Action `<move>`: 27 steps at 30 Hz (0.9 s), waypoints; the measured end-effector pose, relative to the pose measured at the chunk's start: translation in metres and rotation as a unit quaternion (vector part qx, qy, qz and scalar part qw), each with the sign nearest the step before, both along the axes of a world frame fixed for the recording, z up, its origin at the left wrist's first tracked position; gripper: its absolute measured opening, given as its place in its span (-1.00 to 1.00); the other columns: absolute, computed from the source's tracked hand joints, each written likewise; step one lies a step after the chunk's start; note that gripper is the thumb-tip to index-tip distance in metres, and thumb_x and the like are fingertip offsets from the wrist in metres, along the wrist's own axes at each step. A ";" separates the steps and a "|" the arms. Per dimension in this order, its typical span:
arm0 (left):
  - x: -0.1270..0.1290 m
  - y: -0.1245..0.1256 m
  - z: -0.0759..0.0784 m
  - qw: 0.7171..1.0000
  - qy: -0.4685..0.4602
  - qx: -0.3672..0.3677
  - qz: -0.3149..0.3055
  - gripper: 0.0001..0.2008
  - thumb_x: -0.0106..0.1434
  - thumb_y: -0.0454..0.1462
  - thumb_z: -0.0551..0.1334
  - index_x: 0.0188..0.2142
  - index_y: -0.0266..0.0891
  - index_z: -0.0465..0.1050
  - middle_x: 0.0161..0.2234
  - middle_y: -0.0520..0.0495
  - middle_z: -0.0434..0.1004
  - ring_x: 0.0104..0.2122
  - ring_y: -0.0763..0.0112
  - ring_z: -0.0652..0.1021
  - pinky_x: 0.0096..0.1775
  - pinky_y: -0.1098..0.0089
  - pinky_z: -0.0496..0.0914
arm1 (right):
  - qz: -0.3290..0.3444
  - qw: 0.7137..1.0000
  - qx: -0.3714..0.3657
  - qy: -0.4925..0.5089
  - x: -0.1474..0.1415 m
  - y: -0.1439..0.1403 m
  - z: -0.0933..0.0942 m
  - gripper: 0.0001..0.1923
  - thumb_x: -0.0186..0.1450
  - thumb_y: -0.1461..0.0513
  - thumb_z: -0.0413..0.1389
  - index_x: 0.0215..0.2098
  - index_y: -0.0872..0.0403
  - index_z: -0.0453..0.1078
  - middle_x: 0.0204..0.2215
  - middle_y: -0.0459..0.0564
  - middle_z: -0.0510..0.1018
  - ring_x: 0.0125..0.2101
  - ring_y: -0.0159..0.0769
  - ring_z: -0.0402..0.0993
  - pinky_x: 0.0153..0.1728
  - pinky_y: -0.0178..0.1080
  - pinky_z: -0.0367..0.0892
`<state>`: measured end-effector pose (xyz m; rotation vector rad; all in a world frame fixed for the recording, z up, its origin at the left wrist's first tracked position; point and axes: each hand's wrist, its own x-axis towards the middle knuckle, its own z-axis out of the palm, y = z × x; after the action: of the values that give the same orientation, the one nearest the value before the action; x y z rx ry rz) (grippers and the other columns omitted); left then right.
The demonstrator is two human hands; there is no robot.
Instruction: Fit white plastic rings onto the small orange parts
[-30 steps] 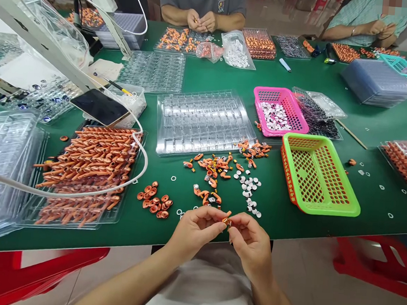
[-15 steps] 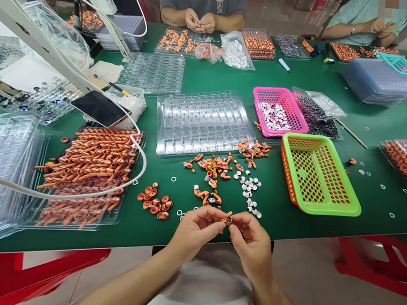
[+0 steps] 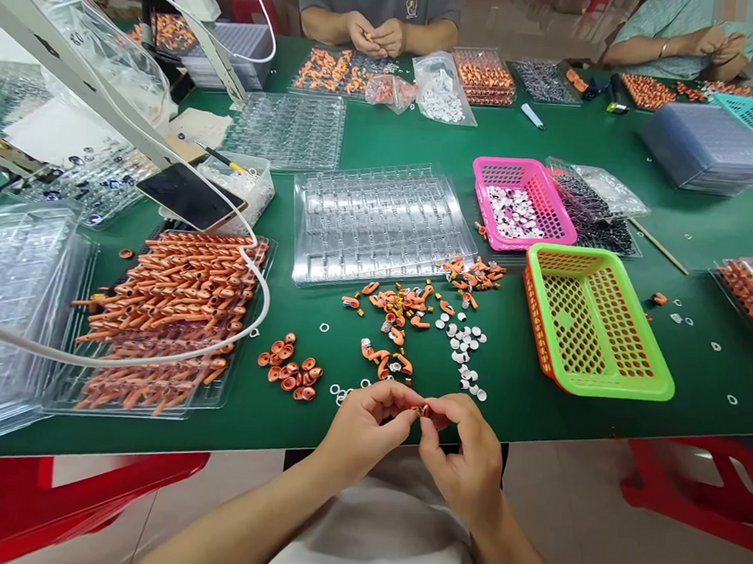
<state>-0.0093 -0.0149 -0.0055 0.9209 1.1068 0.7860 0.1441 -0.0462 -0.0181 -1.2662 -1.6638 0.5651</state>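
A tiny orange part (image 3: 423, 410) is pinched between the fingertips of the left hand (image 3: 365, 424) and the right hand (image 3: 463, 458), held up just over the near edge of the green worktop (image 3: 400, 145), close to the body, probably so the fiddly bit can be seen properly. Both hands are closed on it, nothing else is gripped.

Loose stock is kept within easy reach: a scatter of orange pieces (image 3: 400, 319), small white discs (image 3: 462, 350) and a little heap of orange caps (image 3: 288, 372) lie just ahead of the hands. A clear tray (image 3: 381, 222) sits behind that, a tray of long orange tubes (image 3: 171, 318) off to the left, a green basket (image 3: 598, 321) and pink basket (image 3: 519, 202) to the right.

Across the worktop, two other people's hands are seen busy over similar trays. Red stools (image 3: 705, 490) are tucked below, tiled floor underneath.
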 end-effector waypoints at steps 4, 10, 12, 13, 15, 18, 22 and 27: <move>0.000 0.000 0.000 1.000 0.018 0.010 0.018 -0.91 0.10 -0.33 0.33 -0.35 -0.27 0.56 -0.40 -0.06 0.60 -0.36 0.38 0.57 -0.27 0.43 0.46 | -0.015 0.998 -0.051 0.029 0.000 0.000 -0.001 -0.79 0.29 0.37 0.10 -0.14 -0.01 0.36 -0.37 -0.08 0.50 -0.43 -0.34 0.44 -0.42 -0.29 0.40; 0.002 -0.001 0.004 0.999 0.024 0.019 0.028 -0.92 0.10 -0.33 0.30 -0.36 -0.28 0.53 -0.41 -0.04 0.56 -0.38 0.39 0.55 -0.30 0.44 0.45 | -0.006 0.993 -0.097 0.062 0.000 -0.003 -0.002 -0.82 0.30 0.37 0.08 -0.16 0.00 0.37 -0.38 -0.09 0.49 -0.42 -0.35 0.43 -0.40 -0.30 0.38; 0.004 -0.001 0.005 0.999 0.025 0.030 0.032 -0.92 0.11 -0.34 0.28 -0.36 -0.28 0.52 -0.40 -0.05 0.56 -0.36 0.38 0.56 -0.27 0.42 0.46 | -0.004 0.992 -0.105 0.071 0.000 -0.003 -0.002 -0.82 0.30 0.36 0.08 -0.17 0.00 0.37 -0.37 -0.10 0.49 -0.41 -0.35 0.43 -0.39 -0.30 0.38; 0.005 -0.001 0.006 0.999 0.023 0.036 0.034 -0.92 0.11 -0.34 0.27 -0.36 -0.28 0.52 -0.39 -0.05 0.56 -0.35 0.37 0.57 -0.26 0.41 0.47 | -0.003 0.991 -0.109 0.075 0.000 -0.004 -0.002 -0.83 0.30 0.36 0.08 -0.18 0.00 0.37 -0.37 -0.10 0.49 -0.41 -0.35 0.43 -0.38 -0.30 0.39; 0.007 -0.002 0.007 0.998 0.024 0.049 0.036 -0.92 0.11 -0.35 0.25 -0.35 -0.27 0.51 -0.38 -0.05 0.57 -0.35 0.38 0.57 -0.25 0.41 0.47 | 0.000 0.990 -0.116 0.081 -0.001 -0.004 -0.002 -0.84 0.30 0.36 0.08 -0.18 0.00 0.37 -0.36 -0.09 0.49 -0.40 -0.36 0.44 -0.38 -0.31 0.40; 0.009 -0.002 0.009 0.996 0.049 0.059 0.040 -0.91 0.08 -0.37 0.25 -0.37 -0.26 0.50 -0.43 -0.02 0.56 -0.40 0.42 0.56 -0.31 0.46 0.46 | 0.001 0.989 -0.122 0.086 -0.002 -0.005 -0.002 -0.84 0.30 0.35 0.07 -0.18 0.01 0.37 -0.34 -0.07 0.50 -0.40 -0.35 0.45 -0.39 -0.30 0.41; 0.009 -0.002 0.011 0.993 0.087 0.065 0.046 -0.90 0.04 -0.38 0.25 -0.40 -0.26 0.52 -0.47 -0.01 0.57 -0.45 0.43 0.55 -0.35 0.47 0.45 | -0.001 0.988 -0.130 0.085 -0.003 -0.005 -0.003 -0.84 0.30 0.35 0.08 -0.17 0.01 0.38 -0.34 -0.07 0.51 -0.39 -0.34 0.46 -0.37 -0.30 0.43; 0.007 -0.002 0.009 0.991 0.100 0.069 0.051 -0.88 0.02 -0.38 0.26 -0.41 -0.25 0.57 -0.44 -0.04 0.64 -0.44 0.39 0.59 -0.34 0.46 0.48 | -0.003 0.990 -0.124 0.071 -0.001 -0.004 -0.001 -0.85 0.31 0.33 0.09 -0.17 0.00 0.38 -0.34 -0.08 0.52 -0.41 -0.36 0.46 -0.38 -0.30 0.41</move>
<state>-0.0027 -0.0171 0.0039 1.0834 1.2961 0.8761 0.1427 -0.0503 -0.0186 -1.3722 -1.5059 0.8591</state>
